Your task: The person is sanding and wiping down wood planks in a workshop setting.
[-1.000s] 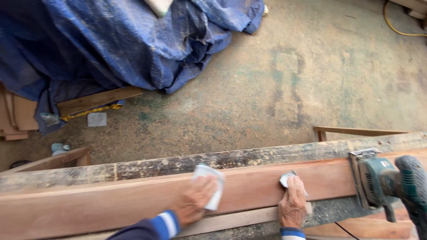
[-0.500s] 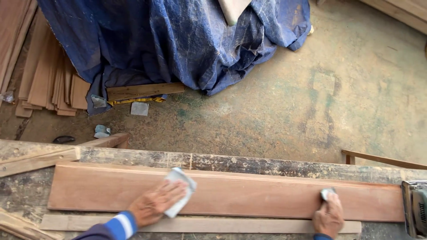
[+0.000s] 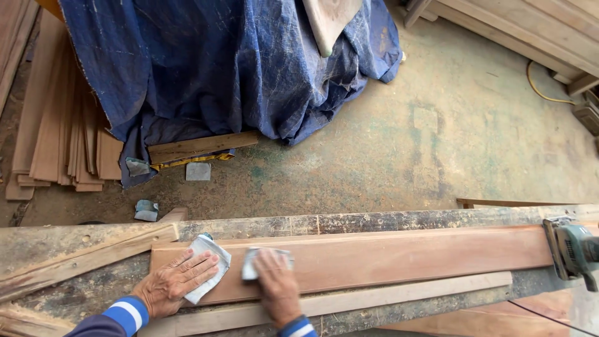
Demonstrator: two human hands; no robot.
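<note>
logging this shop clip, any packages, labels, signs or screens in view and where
No signs or screens.
Small packet: on the floor past the bench, pale blue and grey, crumpled.
Grey square sheet: flat on the floor near the blue tarp.
Label on the green sander: not clear.

Board lies on bench; sander at its right end; tarp behind.

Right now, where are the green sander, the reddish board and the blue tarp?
green sander (image 3: 577, 249), head view, on its body.
reddish board (image 3: 405, 256), head view, mid-face.
blue tarp (image 3: 218, 62), head view, on its folds.
</note>
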